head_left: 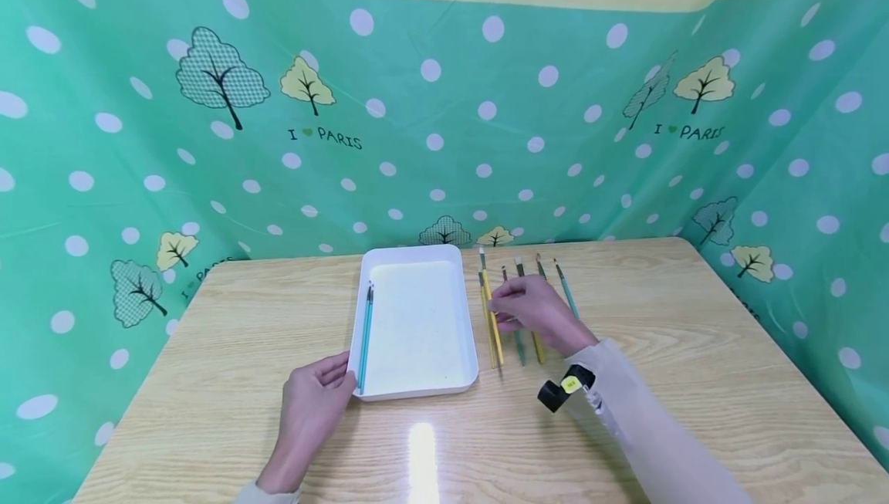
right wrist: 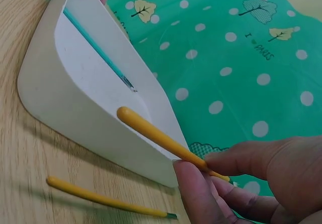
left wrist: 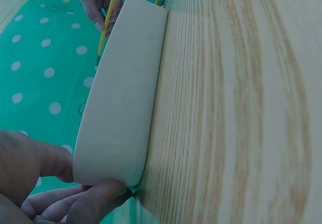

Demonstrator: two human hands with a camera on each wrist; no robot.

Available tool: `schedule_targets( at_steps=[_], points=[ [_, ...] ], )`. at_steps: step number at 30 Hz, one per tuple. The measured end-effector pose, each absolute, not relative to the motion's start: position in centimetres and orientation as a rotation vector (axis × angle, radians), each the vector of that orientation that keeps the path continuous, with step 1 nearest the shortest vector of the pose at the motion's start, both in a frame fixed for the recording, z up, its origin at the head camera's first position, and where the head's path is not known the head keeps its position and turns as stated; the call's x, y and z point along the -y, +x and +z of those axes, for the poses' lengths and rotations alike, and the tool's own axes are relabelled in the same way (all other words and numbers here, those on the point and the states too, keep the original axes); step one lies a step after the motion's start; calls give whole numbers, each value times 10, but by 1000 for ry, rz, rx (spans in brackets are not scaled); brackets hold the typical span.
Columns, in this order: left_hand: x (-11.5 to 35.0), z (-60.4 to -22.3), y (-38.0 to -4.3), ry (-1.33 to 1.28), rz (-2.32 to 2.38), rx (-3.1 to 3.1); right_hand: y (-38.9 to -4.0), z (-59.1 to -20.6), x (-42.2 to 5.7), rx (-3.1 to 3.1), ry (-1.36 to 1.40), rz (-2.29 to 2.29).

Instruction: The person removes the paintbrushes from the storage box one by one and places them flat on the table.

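Observation:
A white tray (head_left: pixel 420 326) stands on the table, and my left hand (head_left: pixel 312 407) grips its near left corner, thumb and fingers on either side of the wall. Two teal paintbrushes (head_left: pixel 365 338) lie side by side along the tray's left wall. To the right of the tray, my right hand (head_left: pixel 538 311) pinches a yellow paintbrush (right wrist: pixel 156 136) between thumb and fingers. In the right wrist view this brush is raised beside the tray wall, its rounded handle end towards the tray. Below it, another yellow paintbrush (right wrist: pixel 110 200) lies on the table.
Several more brushes lie right of the tray, partly hidden by my right hand, among them a teal brush (head_left: pixel 566 289) at the far right and a yellow-handled brush (head_left: pixel 538 348). A green dotted cloth (head_left: pixel 403 118) hangs behind the wooden table (head_left: pixel 264 311).

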State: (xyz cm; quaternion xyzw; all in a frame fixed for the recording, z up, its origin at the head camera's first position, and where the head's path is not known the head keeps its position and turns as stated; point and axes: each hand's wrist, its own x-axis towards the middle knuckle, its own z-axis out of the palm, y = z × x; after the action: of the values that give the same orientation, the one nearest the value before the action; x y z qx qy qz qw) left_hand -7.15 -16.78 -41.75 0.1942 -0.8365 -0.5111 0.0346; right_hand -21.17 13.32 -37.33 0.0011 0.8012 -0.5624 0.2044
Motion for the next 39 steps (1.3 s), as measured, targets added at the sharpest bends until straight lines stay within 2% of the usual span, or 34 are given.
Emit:
schedule_targets(
  at_steps=[39],
  points=[
    [170, -419, -71, 619, -1589, 2556, -220, -384, -221, -2321, 90, -1491]
  ],
)
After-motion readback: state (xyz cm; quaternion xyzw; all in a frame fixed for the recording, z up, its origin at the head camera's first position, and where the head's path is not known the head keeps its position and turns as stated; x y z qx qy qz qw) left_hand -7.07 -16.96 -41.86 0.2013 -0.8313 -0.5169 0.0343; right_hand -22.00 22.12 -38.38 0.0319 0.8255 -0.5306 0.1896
